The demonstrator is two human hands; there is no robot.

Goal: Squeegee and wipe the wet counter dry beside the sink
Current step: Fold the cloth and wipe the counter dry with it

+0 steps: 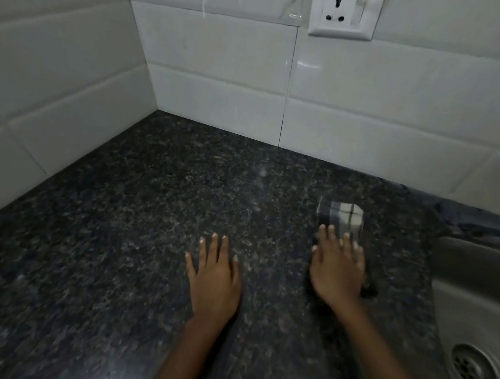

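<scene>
The dark speckled granite counter (pixel 116 237) fills the middle of the head view. My right hand (pixel 337 269) lies flat, fingers spread, on a checked grey-and-white cloth (pixel 340 215) near the sink; the hand and cloth are blurred by motion. The cloth's far end shows beyond my fingertips, and the rest is hidden under my palm. My left hand (pixel 214 277) rests flat on the bare counter, fingers apart, holding nothing. No squeegee is in sight.
A steel sink (pixel 476 302) with its round drain (pixel 474 366) lies at the right. A dark blue cloth (pixel 477 223) lies along the sink's far rim. White tiled walls (pixel 224 64) meet at the back left corner. A wall socket (pixel 343 12) sits above.
</scene>
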